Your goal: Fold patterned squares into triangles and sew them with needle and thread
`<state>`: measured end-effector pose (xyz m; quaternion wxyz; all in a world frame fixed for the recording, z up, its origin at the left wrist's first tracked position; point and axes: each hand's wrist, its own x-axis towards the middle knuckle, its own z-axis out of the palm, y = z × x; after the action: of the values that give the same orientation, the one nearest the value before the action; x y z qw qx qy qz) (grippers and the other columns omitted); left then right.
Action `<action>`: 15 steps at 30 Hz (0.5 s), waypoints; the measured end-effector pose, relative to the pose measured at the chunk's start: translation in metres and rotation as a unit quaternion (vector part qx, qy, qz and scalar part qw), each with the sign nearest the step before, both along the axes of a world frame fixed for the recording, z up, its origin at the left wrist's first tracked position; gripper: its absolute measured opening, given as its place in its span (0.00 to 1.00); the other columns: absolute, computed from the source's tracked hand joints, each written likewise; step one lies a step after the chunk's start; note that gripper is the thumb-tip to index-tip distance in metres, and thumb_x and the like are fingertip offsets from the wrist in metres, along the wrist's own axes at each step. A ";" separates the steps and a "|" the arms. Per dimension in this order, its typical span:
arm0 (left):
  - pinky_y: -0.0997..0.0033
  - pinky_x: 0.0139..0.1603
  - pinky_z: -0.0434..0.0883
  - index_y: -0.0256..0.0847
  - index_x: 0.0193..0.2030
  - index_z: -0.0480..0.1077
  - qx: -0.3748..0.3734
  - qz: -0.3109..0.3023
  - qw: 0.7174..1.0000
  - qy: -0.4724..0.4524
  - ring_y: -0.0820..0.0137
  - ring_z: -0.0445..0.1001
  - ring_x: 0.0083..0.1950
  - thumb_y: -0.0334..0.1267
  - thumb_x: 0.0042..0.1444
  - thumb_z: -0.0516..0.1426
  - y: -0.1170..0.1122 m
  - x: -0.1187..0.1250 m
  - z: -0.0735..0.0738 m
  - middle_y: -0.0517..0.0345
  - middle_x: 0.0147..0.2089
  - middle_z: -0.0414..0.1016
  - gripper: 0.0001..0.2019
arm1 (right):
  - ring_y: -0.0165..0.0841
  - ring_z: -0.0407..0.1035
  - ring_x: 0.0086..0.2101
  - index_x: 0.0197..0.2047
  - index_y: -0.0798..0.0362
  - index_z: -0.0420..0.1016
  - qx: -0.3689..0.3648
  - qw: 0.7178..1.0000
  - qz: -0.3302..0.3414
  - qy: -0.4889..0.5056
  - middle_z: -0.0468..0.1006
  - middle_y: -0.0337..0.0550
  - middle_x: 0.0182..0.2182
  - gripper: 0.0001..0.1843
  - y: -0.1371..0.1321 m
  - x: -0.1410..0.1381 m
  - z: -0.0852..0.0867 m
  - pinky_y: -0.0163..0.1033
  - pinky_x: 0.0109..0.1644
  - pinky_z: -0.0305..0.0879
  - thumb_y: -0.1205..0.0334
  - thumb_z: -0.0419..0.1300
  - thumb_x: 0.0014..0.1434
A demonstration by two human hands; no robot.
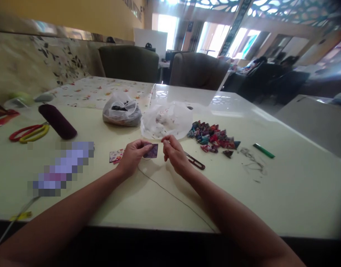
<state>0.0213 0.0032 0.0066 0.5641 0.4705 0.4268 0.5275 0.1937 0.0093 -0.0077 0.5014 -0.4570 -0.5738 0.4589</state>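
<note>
My left hand (pixel 135 155) pinches a small purple patterned fabric piece (pixel 151 151) between thumb and fingers, above the table. My right hand (pixel 172 152) is just to its right, fingertips pinched together; whatever they hold is too small to make out. A dark thread (pixel 170 191) runs from below the fabric piece towards the table's front edge at right. Beside and partly behind my left hand lie flowered fabric pieces (pixel 115 155). Brown thread snips (pixel 197 162) lie next to my right wrist, partly hidden by it.
A pile of folded fabric triangles (pixel 212 136) lies right of two plastic bags, one white (pixel 167 120), one greyish (pixel 122 113). Further right are a green strip-like object (pixel 264 151) and loose threads (pixel 252 159). Red-and-yellow scissors (pixel 30 133), a maroon case (pixel 58 121) and a blurred-out object (pixel 63 168) lie left.
</note>
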 end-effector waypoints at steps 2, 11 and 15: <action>0.70 0.38 0.72 0.36 0.34 0.79 0.000 0.015 1.000 0.015 0.71 0.75 0.32 0.44 0.43 0.71 0.000 0.000 0.000 0.55 0.32 0.81 0.15 | 0.27 0.59 0.23 0.37 0.49 0.64 0.054 0.998 -0.014 -0.041 0.63 0.32 0.25 0.07 -0.002 0.001 0.003 0.34 0.28 0.60 0.57 0.53 0.65; 0.72 0.37 0.70 0.35 0.34 0.80 0.004 0.023 0.999 0.040 0.72 0.74 0.33 0.43 0.43 0.71 0.001 0.001 -0.004 0.56 0.32 0.80 0.15 | 0.29 0.65 0.32 0.32 0.54 0.77 0.197 0.959 -0.054 -0.194 0.68 0.38 0.30 0.06 -0.014 0.000 0.016 0.36 0.40 0.60 0.70 0.61 0.61; 0.72 0.37 0.69 0.35 0.34 0.80 0.006 0.018 0.999 0.036 0.72 0.74 0.33 0.43 0.43 0.72 -0.001 0.002 -0.003 0.55 0.32 0.80 0.15 | 0.29 0.65 0.31 0.32 0.54 0.78 0.186 0.959 -0.064 -0.206 0.68 0.38 0.29 0.05 -0.013 0.000 0.016 0.36 0.39 0.59 0.70 0.63 0.60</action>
<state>0.0228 0.0024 0.0037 0.5356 0.4847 0.4521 0.5232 0.1935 -0.0041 0.0085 0.4771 -0.4757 -0.7095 0.2067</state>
